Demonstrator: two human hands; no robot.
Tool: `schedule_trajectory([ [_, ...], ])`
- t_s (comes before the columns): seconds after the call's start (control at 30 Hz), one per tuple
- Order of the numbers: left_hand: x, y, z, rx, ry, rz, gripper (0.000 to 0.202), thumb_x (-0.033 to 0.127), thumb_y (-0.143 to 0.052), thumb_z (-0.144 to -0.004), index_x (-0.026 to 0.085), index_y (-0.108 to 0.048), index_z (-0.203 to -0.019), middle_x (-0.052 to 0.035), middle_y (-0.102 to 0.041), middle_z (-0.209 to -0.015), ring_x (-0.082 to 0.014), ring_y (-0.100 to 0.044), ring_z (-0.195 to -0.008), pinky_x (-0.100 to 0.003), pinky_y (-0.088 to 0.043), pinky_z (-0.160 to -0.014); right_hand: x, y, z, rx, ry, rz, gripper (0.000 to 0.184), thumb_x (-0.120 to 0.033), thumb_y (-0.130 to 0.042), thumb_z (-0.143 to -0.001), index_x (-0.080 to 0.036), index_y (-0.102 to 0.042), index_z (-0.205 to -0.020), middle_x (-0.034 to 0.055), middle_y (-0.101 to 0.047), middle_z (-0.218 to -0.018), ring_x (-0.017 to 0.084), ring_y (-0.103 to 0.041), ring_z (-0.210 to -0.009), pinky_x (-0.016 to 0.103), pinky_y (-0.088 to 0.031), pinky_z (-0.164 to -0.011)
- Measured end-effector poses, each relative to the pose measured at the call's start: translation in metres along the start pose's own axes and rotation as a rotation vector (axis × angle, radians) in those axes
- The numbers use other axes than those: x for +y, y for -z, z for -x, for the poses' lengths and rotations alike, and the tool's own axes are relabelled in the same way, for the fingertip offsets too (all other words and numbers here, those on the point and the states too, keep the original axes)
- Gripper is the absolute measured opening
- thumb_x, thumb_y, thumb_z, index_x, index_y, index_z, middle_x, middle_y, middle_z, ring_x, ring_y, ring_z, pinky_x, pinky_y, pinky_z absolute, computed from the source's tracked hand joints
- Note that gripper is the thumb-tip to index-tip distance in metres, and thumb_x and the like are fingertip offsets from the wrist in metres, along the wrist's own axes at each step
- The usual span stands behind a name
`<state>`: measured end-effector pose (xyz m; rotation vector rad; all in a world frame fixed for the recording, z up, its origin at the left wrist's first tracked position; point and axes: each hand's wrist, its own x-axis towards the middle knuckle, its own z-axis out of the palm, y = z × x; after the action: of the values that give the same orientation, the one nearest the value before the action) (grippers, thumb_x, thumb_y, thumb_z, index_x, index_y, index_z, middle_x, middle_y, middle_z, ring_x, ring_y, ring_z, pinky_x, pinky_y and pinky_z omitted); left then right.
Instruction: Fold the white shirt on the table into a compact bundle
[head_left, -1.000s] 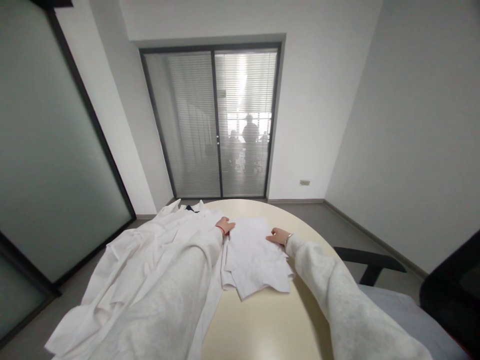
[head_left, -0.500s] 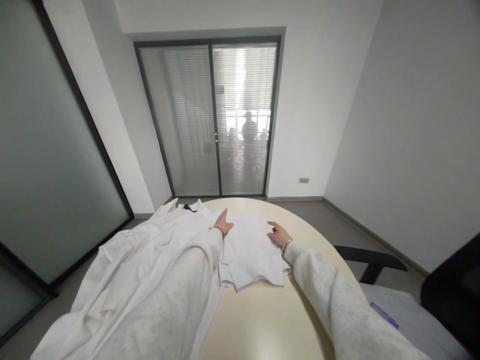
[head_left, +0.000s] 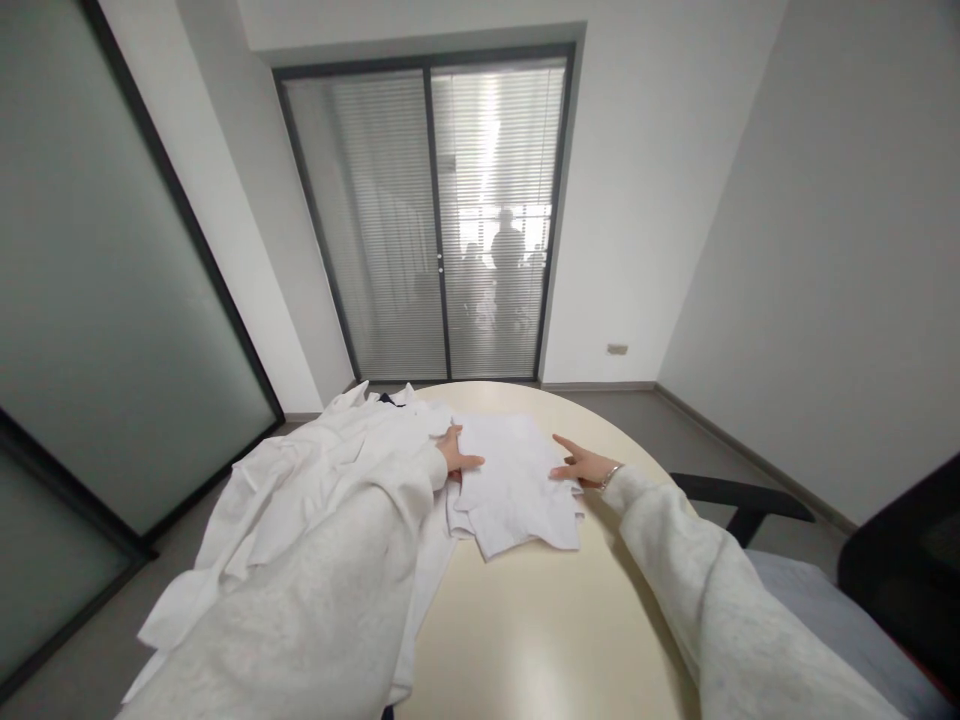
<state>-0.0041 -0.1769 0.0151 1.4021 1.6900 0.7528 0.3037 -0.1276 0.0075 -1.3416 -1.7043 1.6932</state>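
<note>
Both my left hand [head_left: 456, 458] and right hand [head_left: 583, 466] lie flat, fingers spread, on the folded white shirt [head_left: 517, 485] mid-table [head_left: 555, 620]. Smoothing stage, I'd say; next probably another fold.

A round cream desk [head_left: 540, 620] is being shown in the foreground, with a heap of loose white garments [head_left: 300, 500] being draped over its left edge. A dark office chair [head_left: 900, 560] is being seen at the right, its armrest [head_left: 742, 495] lying just beside the desk. Behind, a sliding glass door with slatted blinds [head_left: 427, 220] is being backlit, and a person's silhouette [head_left: 508, 265] is being outlined through it. A frosted glass partition [head_left: 90, 300] is being shown at the left, and a wall socket [head_left: 617, 349] low on the far wall.
</note>
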Motion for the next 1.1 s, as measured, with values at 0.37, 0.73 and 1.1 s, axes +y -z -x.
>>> schedule_trajectory([
  [0.37, -0.002, 0.008, 0.031, -0.44, -0.317, -0.137, 0.056, 0.022, -0.077, -0.046, 0.022, -0.064, -0.101, 0.0045, -0.061, -0.076, -0.0147, -0.055, -0.074, -0.022, -0.041, -0.067, -0.006, -0.004, 0.017, -0.301, 0.259, 0.134, 0.084, -0.023, -0.075, -0.051, -0.026, -0.044, -0.128, 0.004, -0.05, -0.124, 0.022, -0.053, -0.102, 0.031, -0.046, -0.084],
  [0.73, 0.01, 0.01, 0.022, -0.101, -0.393, 0.221, 0.045, 0.018, -0.068, -0.055, 0.013, -0.065, -0.1, 0.0005, -0.062, -0.067, -0.0117, -0.054, -0.06, -0.022, -0.041, -0.058, -0.022, -0.017, 0.01, -0.029, 0.53, 0.484, 0.083, -0.041, -0.073, -0.055, -0.023, -0.042, -0.13, 0.0065, -0.04, -0.136, 0.025, -0.04, -0.12, 0.037, -0.031, -0.101],
  [1.1, 0.028, 0.017, 0.046, 0.108, -0.6, -0.275, 0.031, 0.014, -0.062, -0.058, 0.02, -0.06, -0.089, 0.0002, -0.061, -0.094, -0.0185, -0.055, -0.093, -0.029, -0.039, -0.088, -0.035, -0.024, 0.015, 0.371, 0.622, 1.01, 0.025, -0.02, -0.05, -0.074, -0.018, -0.06, -0.097, 0.0056, -0.061, -0.091, 0.018, -0.056, -0.083, 0.027, -0.04, -0.076],
])
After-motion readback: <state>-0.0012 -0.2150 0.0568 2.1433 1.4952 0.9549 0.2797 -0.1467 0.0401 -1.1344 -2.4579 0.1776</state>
